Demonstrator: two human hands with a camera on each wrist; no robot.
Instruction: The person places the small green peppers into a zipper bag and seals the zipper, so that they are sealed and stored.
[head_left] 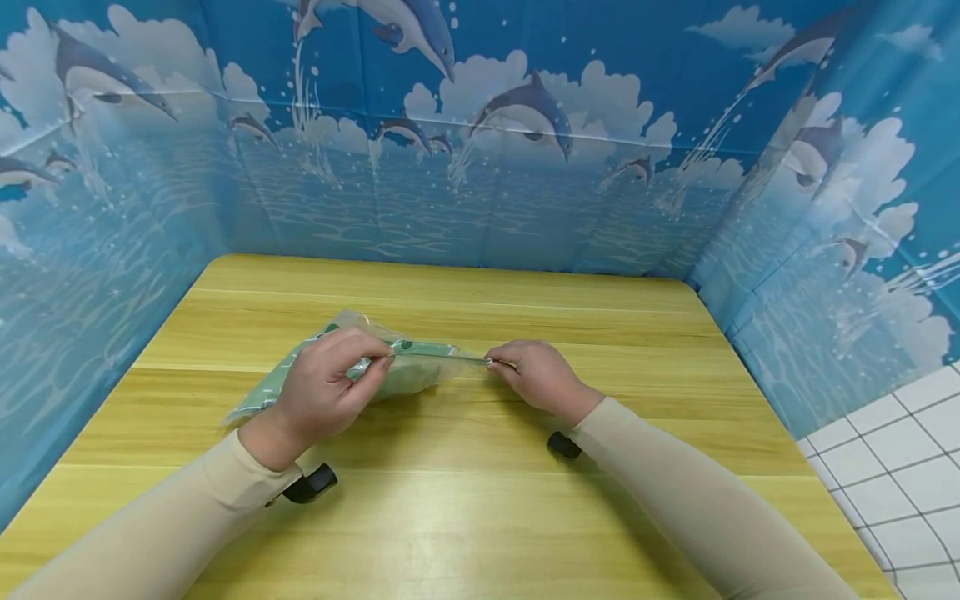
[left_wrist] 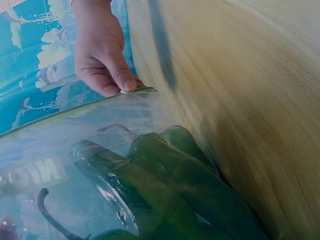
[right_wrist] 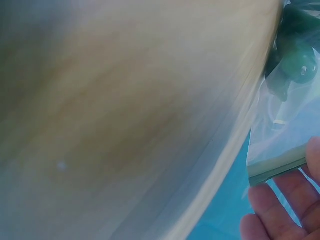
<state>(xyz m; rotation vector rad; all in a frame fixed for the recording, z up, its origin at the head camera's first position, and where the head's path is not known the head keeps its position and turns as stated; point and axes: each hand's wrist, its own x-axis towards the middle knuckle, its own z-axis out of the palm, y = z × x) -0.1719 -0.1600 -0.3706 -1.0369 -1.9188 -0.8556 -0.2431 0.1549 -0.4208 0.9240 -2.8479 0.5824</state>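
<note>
A clear zip bag [head_left: 408, 380] with green print lies tilted on the table, left of centre in the head view. Several long green peppers [left_wrist: 172, 167], some with curved stems, show through its plastic in the left wrist view. My left hand [head_left: 326, 382] pinches the green zip strip [head_left: 438, 357] between thumb and index finger. At the strip's right end, my right hand [head_left: 543, 375] pinches the edge beside a small white slider [head_left: 488, 362]. The strip is stretched straight between both hands. Part of the bag is hidden behind my left hand.
The yellow wood-grain table [head_left: 450, 517] has rounded far corners. A blue dolphin-print curtain [head_left: 480, 192] hangs behind it and along both sides. White floor tiles [head_left: 892, 458] show at the right. Black wrist cameras sit under both cuffs, such as the left one [head_left: 311, 483].
</note>
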